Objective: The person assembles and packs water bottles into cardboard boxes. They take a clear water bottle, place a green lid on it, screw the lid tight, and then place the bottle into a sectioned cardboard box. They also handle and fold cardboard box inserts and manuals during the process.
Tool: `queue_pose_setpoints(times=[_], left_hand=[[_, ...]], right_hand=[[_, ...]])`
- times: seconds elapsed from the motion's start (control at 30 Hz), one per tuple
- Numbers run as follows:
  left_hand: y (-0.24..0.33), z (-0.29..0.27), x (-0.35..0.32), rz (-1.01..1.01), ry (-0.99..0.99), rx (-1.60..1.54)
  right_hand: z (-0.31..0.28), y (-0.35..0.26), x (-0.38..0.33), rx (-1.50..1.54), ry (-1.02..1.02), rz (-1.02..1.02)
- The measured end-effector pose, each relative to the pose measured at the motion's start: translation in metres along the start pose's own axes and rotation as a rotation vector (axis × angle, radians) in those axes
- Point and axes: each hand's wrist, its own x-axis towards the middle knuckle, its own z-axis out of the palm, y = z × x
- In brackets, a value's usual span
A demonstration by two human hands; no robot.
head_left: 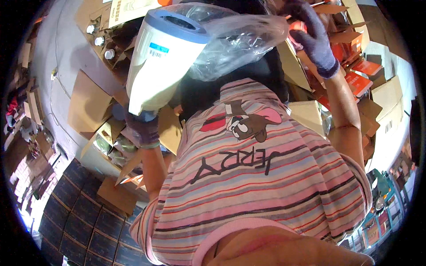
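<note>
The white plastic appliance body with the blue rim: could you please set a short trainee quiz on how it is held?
1. True or false: the left hand in its purple knitted glove grips the lower end of the white plastic appliance body with the blue rim.
2. What does the right hand pinch? A) brown cardboard flap B) clear plastic bag C) orange box
3. Fill in: the bag sits at the body's ____ rim.

Key: 1 true; 2 B; 3 blue.
</note>
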Motion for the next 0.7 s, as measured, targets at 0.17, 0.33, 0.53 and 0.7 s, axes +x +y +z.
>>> queue_pose_setpoints(times=[0.17,0.33,0.53,0.7], left_hand=[[0.019,-0.008,0.008,0.303,-0.062,0.256],[-0.024,-0.041,0.001,-0.003,-0.22,0.268],[-0.02,-0.058,-0.008,-0.168,-0.166,0.029],[0.014,-0.046,-0.003,-0.312,-0.157,-0.327]], right_hand=[[0.047,-0.088,0.067,-0.375,-0.067,-0.208],[0.097,-0.039,0.074,-0.293,-0.468,-0.007],[0.154,-0.058,0.061,0.285,-0.386,0.34],[0.141,-0.039,0.062,0.76,-0.239,0.405]])
